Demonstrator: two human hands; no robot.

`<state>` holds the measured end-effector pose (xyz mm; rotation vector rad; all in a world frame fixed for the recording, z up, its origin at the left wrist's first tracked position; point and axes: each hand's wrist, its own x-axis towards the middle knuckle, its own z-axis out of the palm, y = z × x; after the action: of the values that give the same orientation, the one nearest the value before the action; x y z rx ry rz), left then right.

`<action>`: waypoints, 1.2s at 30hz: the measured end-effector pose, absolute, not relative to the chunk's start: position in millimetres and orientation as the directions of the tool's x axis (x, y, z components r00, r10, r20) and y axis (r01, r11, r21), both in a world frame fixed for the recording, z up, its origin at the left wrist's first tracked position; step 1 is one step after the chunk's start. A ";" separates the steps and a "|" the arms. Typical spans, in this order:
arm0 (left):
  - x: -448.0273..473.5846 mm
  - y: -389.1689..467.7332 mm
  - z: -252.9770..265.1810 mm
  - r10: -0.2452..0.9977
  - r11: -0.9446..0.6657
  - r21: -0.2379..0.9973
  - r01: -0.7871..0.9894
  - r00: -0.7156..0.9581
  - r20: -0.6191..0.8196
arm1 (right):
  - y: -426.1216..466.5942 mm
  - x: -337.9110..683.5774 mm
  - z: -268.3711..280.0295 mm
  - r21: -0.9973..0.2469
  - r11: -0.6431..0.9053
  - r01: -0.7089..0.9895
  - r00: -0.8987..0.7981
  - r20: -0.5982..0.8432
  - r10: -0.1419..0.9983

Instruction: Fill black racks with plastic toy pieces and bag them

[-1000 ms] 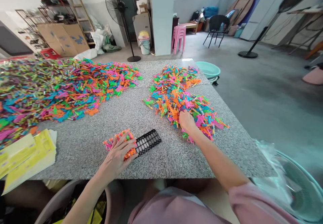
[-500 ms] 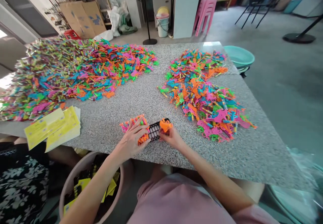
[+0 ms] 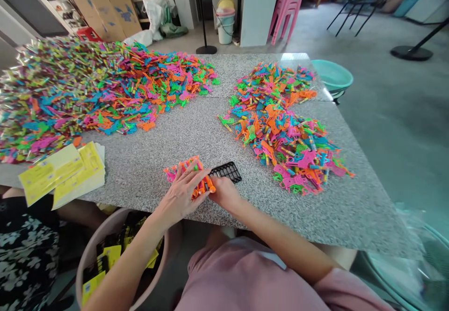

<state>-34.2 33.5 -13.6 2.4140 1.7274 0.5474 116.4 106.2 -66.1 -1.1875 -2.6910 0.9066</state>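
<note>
A black slotted plastic rack (image 3: 228, 170) lies on the speckled table, its right part bare. Bright orange and pink plastic toys (image 3: 201, 189) fill its left part. My left hand (image 3: 182, 184) lies over these toys, closed around the rack and its row, with the thumb on the near side. My right hand (image 3: 226, 193) is closed at the right end of the row, its fingers pinching an orange plastic toy there. My fingers hide most of that toy. To the right is a loose heap of mixed plastic toys (image 3: 280, 128), several with striped tubes.
A larger toy heap (image 3: 105, 86) covers the table's left side. Yellow printed cards (image 3: 79, 173) lie at the front left edge, near a seated person in floral clothing (image 3: 28, 259). Below stands a tub (image 3: 82, 255) holding black racks and yellow cards. A turquoise basin (image 3: 333, 75) is beyond the right edge.
My right hand has moved left, bringing the orange toy from the rack's right end to the filled row. The left hand stays over the row. The view has shifted slightly.
</note>
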 end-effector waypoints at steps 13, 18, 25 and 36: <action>-42.6 38.8 -32.8 0.872 -0.394 0.215 0.894 0.290 0.394 | 185.9 227.0 -52.2 -0.377 0.132 0.917 -0.161 -0.046 0.986; -43.5 37.6 -30.2 0.879 -0.386 0.225 0.895 0.282 0.384 | 206.3 236.2 -44.0 -0.313 0.115 0.943 -0.162 -0.128 0.978; -45.6 37.1 -34.2 0.882 -0.381 0.221 0.898 0.280 0.380 | 220.8 253.7 -27.9 -0.322 0.378 0.868 -0.405 -0.016 0.914; -51.9 35.5 -35.0 0.893 -0.390 0.238 0.889 0.302 0.333 | 224.8 290.2 -43.1 -0.024 0.697 0.717 -0.683 -0.226 0.694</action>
<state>-51.9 35.5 -35.0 2.5282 1.7302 0.6557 290.2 224.8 -43.1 -1.2940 -3.0763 0.1857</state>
